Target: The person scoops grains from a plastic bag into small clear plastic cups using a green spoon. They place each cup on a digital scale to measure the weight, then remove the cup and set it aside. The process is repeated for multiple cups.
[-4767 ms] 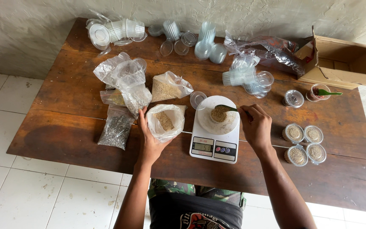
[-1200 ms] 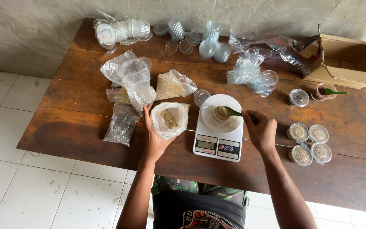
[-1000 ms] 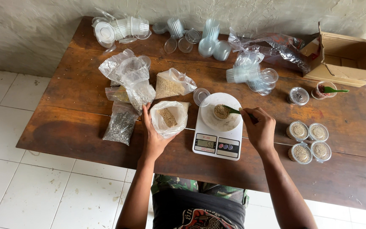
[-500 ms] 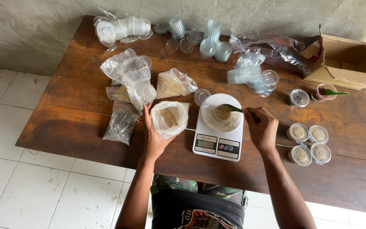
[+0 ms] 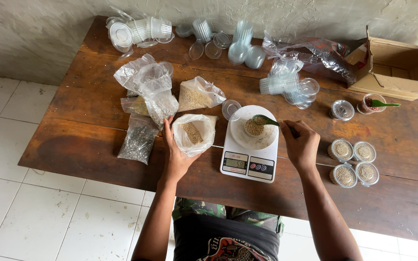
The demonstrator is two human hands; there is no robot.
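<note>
1. Dark wooden table [image 5: 97,145] against a rough plaster wall fills my view, with white floor tiles below it and a cardboard box [image 5: 402,67] at its 2 o'clock corner.

2. My right hand [image 5: 302,145] is closed in a pinch on the handle of a green spoon [image 5: 266,121]. The spoon's long axis runs from the hand toward 10 o'clock, its bowl over the clear cup of seeds [image 5: 254,129] on the white kitchen scale [image 5: 248,162].

3. So the cup lies at about 10 o'clock from my right hand, near it, and this hand is the closer of the two.

4. My left hand [image 5: 176,152] is curled half open around the near side of an open plastic bag of seeds [image 5: 193,133], holding its mouth up. The bag sits at 9 o'clock from the scale, just beside it.

5. I think the spoon bowl touches the seed heap, though from this height I cannot be sure.

6. Four filled, lidded cups [image 5: 354,162] sit at 3 o'clock from my right hand. Stacks of empty cups [image 5: 286,84] lie toward 12.
</note>
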